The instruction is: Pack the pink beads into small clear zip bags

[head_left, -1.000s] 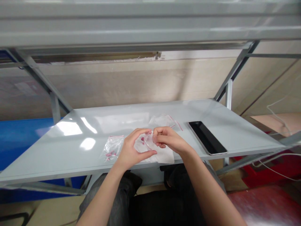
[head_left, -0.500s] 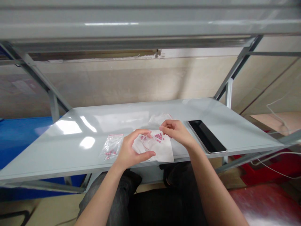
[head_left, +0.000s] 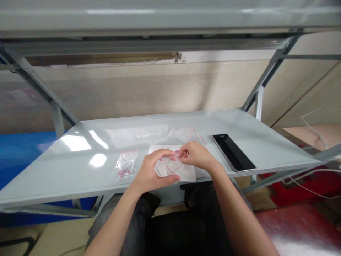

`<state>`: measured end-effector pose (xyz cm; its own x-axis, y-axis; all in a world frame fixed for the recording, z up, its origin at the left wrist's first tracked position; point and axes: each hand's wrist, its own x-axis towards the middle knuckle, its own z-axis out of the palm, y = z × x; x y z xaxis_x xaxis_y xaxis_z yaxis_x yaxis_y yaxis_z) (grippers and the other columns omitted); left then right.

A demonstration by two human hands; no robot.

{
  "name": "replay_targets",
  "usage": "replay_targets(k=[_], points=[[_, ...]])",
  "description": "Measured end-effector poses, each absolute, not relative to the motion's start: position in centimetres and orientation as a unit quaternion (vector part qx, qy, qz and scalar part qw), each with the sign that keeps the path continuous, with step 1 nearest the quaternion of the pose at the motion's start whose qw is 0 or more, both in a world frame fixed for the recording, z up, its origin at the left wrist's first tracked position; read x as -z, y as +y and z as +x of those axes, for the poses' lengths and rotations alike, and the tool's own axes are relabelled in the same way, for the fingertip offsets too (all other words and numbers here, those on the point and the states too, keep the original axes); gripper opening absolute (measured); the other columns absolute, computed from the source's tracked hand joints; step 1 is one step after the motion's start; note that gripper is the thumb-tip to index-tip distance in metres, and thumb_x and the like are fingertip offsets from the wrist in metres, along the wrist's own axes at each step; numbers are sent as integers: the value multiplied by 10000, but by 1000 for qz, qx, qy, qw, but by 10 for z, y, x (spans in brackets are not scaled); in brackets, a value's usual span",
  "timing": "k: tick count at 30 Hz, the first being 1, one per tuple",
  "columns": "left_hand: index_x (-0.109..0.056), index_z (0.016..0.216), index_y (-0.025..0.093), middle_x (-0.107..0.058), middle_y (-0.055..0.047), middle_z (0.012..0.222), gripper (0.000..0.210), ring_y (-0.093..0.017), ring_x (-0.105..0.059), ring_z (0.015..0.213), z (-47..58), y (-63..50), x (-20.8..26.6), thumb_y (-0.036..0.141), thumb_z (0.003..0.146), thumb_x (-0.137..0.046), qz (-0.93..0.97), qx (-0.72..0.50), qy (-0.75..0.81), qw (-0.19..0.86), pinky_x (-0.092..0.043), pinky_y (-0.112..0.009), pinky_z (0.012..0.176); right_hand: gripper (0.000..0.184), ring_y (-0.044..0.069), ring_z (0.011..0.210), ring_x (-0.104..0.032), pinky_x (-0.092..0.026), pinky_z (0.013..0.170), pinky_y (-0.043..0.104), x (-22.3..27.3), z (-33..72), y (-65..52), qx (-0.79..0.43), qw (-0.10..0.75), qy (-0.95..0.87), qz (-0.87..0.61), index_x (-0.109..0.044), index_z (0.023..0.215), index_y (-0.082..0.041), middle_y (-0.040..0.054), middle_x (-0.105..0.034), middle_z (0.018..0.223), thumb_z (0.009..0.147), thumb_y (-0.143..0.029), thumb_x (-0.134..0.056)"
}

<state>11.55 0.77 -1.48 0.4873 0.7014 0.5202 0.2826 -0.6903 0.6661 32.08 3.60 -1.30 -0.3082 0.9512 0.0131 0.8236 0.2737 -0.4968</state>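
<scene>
The small clear bag was above the white paper near the front of the counter, between the two hands. The left hand curved round its left side, thumb and forefinger parted; whether its hidden fingers gripped the film, I could not tell. The right hand had its fingers drawn together at the bag's far right edge; what, if anything, they pinched was too small to see. Some pink pieces lay on the paper beyond the bag. Working well here, I judged, called for a light touch: thin film likely creased and slipped easily, so a steady left hand and small right-hand movements were wisest, with wrists kept clear of the loose pieces, which a careless brush might have scattered.
</scene>
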Motion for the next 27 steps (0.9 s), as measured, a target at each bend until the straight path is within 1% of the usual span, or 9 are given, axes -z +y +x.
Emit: replay_targets(k=[5, 8, 16, 21, 27], points=[[-619, 1093, 195, -719, -70, 1076, 467, -235, -673, 1012, 119, 6, 15, 362, 690, -786, 819, -382, 322, 283, -517, -352, 872, 97, 138, 608, -609, -373, 562, 228, 9, 322, 36, -231, 185, -783, -548, -747, 703, -141, 44, -702, 642, 713, -135, -650], [-613, 1100, 206, -723, -56, 1040, 452, -228, -676, 984, 120, 7, 15, 340, 699, -774, 816, -369, 336, 290, -523, -362, 867, 93, 146, 602, -603, -375, 558, 234, 9, 323, 36, -233, 205, -779, -545, -734, 683, -135, 52, -701, 635, 718, -144, -649], [-611, 1098, 220, -726, -52, 1008, 441, -224, -682, 947, 120, 8, 16, 322, 700, -771, 811, -360, 351, 299, -531, -379, 860, 102, 153, 591, -603, -353, 544, 236, 13, 321, 37, -235, 190, -782, -545, -717, 648, -145, 47, -683, 604, 696, -107, -635], [-612, 1090, 210, -725, -55, 1006, 437, -222, -679, 945, 121, 8, 17, 316, 698, -776, 812, -356, 354, 297, -533, -388, 863, 96, 155, 606, -610, -359, 557, 243, 11, 320, 37, -225, 176, -781, -555, -727, 668, -150, 50, -692, 638, 701, -123, -641], [-605, 1101, 209, -701, -71, 1077, 412, -210, -675, 956, 121, 9, 21, 314, 730, -753, 799, -349, 364, 328, -554, -387, 845, 85, 159, 627, -612, -364, 569, 250, 13, 320, 37, -222, 171, -779, -561, -740, 698, -136, 57, -699, 660, 698, -118, -657]])
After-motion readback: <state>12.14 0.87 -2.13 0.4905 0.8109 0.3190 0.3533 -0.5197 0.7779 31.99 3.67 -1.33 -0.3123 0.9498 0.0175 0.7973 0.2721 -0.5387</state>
